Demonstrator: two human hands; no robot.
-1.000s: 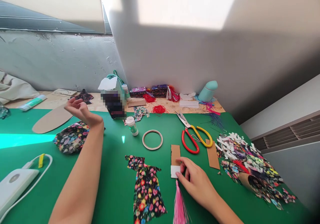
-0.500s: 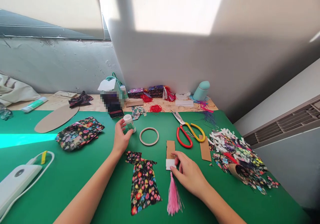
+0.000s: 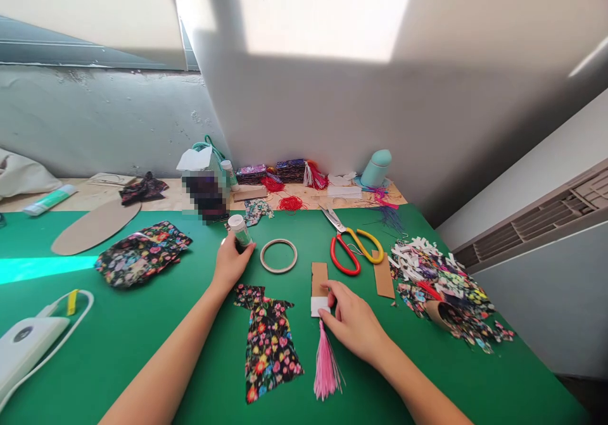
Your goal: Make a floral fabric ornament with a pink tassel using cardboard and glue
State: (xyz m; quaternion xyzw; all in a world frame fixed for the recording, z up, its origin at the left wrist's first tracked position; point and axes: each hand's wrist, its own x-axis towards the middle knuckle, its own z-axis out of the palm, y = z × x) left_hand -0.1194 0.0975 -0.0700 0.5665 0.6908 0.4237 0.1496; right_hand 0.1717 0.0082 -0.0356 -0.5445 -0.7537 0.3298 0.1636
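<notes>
My left hand (image 3: 231,261) is closed around the lower part of a white-capped glue stick (image 3: 239,227), which stands on the green mat; some of its fingers are hidden. With thumb and fingers my right hand (image 3: 354,320) grips the right edge of a brown cardboard strip (image 3: 320,276) lying flat. White paper (image 3: 318,306) covers the strip's near end, and a pink tassel (image 3: 327,368) hangs from there toward me. Between the hands lies a dress-shaped cutout of black floral fabric (image 3: 270,352). A roll of narrow tape (image 3: 261,260) sits right of the glue stick.
Scissors (image 3: 354,241) with red and yellow handles lie beyond my right hand, near another cardboard piece (image 3: 384,277). Fabric and paper scraps (image 3: 446,292) are heaped at right. Floral fabric (image 3: 142,254), a cardboard oval (image 3: 95,227) and a white cabled device (image 3: 35,349) are at left.
The view has shifted slightly, so everything appears a little further left. The fingers of my left hand have closed in on the glue stick. My right hand stays on the cardboard strip.
</notes>
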